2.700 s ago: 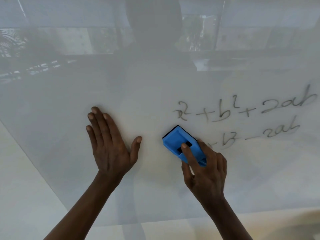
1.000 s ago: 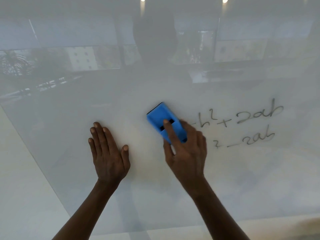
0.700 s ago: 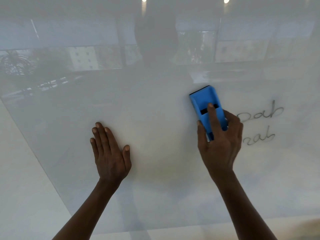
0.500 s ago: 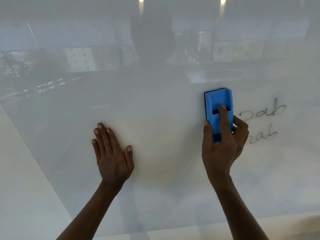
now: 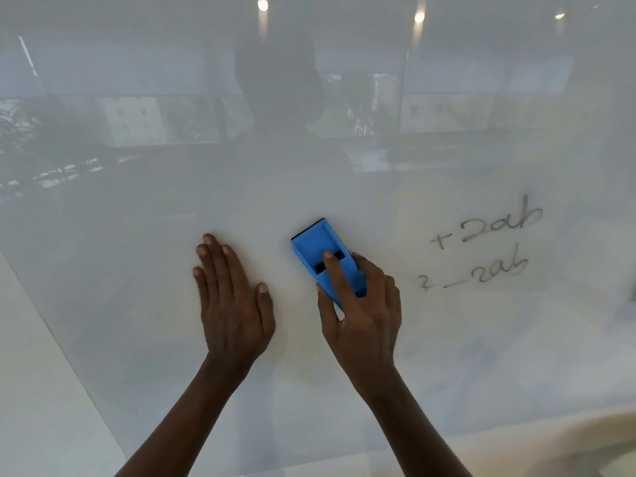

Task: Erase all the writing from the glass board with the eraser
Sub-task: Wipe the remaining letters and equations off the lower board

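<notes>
The glass board (image 5: 137, 256) fills most of the head view. Two lines of dark writing stand at its right: "+2ab" (image 5: 488, 225) above and "2 –2ab" (image 5: 478, 273) below. My right hand (image 5: 364, 318) grips a blue eraser (image 5: 318, 246) and presses it flat on the glass, left of the writing, with my index finger across its top. The eraser tilts up and to the left. My left hand (image 5: 230, 301) lies flat on the board with fingers spread, close beside the eraser, holding nothing.
The glass reflects ceiling lights (image 5: 419, 17), windows and a dark figure (image 5: 278, 80). The board's left edge (image 5: 62, 339) runs diagonally down to the bottom; a pale wall lies beyond it. The board's lower edge (image 5: 516, 421) crosses the bottom right.
My right hand has swept the eraser back to the left, away from the remaining writing, and tilted it leftward. The view has shifted slightly. My left hand stays flat on the board.
</notes>
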Demonstrator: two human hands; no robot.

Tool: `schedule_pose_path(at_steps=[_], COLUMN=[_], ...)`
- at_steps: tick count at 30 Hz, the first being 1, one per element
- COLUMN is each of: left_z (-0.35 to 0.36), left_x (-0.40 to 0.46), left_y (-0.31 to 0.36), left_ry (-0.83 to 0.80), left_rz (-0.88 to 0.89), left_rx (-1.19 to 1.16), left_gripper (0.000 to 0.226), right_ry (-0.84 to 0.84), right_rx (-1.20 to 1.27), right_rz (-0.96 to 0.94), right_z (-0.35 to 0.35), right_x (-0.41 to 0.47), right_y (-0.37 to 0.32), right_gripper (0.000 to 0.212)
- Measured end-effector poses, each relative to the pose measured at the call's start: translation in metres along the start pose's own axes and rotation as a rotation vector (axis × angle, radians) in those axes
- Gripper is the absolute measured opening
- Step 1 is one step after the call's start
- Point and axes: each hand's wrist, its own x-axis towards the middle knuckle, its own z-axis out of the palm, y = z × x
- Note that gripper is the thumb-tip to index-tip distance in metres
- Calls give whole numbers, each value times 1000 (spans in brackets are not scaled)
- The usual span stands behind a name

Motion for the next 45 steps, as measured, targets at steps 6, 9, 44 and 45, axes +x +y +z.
schedule_pose_path(at_steps=[6,9,44,45], left_z=[12,24,54,54], left_x=[31,48,45,45], left_y=[45,75,120,119], left_ry=[4,22,58,59], left_rz=[117,170,144,146], left_rx=[16,14,153,146], left_gripper=[74,72,74,74], right_ry=[44,65,264,259], right_rx=[-32,-20,151,162], right_rz=[-36,-56,429,417], right_z=[-9,-15,-79,-76], right_x=[19,27,64,62], right_y=[37,57,209,199], right_gripper=[47,49,51,51])
